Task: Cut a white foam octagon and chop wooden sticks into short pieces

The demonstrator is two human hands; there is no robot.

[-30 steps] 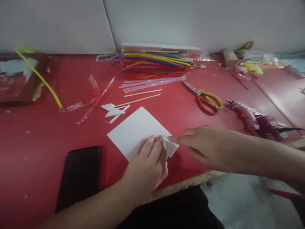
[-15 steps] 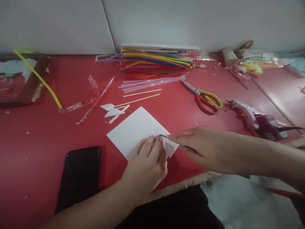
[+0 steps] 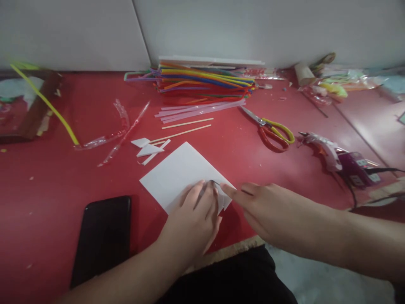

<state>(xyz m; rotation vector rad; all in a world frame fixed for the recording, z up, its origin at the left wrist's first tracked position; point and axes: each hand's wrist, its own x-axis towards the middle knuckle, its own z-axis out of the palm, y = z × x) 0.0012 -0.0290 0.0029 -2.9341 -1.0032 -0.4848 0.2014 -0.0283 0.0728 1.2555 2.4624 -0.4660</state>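
A white square sheet (image 3: 180, 169), perhaps card or foam board, lies turned cornerwise on the red table. My left hand (image 3: 193, 211) presses on its near part, fingers bent and close together, hiding that edge. In my right hand (image 3: 268, 207) is a craft knife (image 3: 215, 182); only its thin dark blade shows, and the fingers cover the handle. The index finger is stretched along the tool, and the blade touches the sheet beside my left fingertips. A cut line and small notch show near the sheet's right corner. Small white cut pieces (image 3: 150, 150) lie past its left side.
Scissors (image 3: 274, 133) and a glue gun (image 3: 322, 147) lie to the right. Pipe cleaners (image 3: 205, 80), pink sticks (image 3: 199, 110) and thin wooden sticks (image 3: 186, 123) are behind the sheet. A black phone (image 3: 103, 236) rests at left, near a brown tray (image 3: 38, 107).
My right hand and forearm have lowered and turned, with the wrist nearer me. The blade has barely shifted on the sheet. My left hand keeps its place; the whole view has moved slightly.
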